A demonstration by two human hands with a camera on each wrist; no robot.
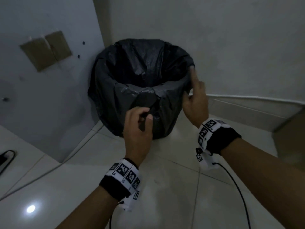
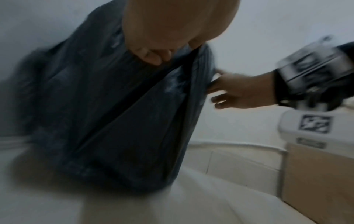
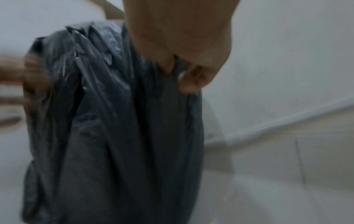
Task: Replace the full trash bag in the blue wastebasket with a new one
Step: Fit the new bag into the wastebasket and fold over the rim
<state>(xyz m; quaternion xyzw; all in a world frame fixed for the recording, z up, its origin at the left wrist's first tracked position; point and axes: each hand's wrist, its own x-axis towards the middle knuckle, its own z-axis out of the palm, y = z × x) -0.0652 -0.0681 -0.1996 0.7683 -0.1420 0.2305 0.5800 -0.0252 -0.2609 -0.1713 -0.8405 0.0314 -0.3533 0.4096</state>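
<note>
A black trash bag [image 1: 140, 66] is draped over the wastebasket in the room corner. It covers the basket's rim and sides, so no blue shows. The bag's mouth gapes open and looks dark inside. My left hand [image 1: 145, 116] pinches a fold of the bag at the near side of the rim. My right hand [image 1: 189, 90] holds the bag at the right side of the rim, index finger pointing up along it. The blurred left wrist view shows my left fingers [image 2: 153, 56] on the bag [image 2: 114, 113]. The right wrist view shows my thumb [image 3: 189, 84] pressing the plastic [image 3: 114, 128].
Walls close in behind and to the left of the basket. Brown cardboard pieces [image 1: 47, 48] are stuck on the left wall. A cable [image 1: 49, 169] runs along the pale tiled floor. A cardboard box [image 1: 290, 142] stands at the right, and a dark shoe [image 1: 6, 157] lies at the left edge.
</note>
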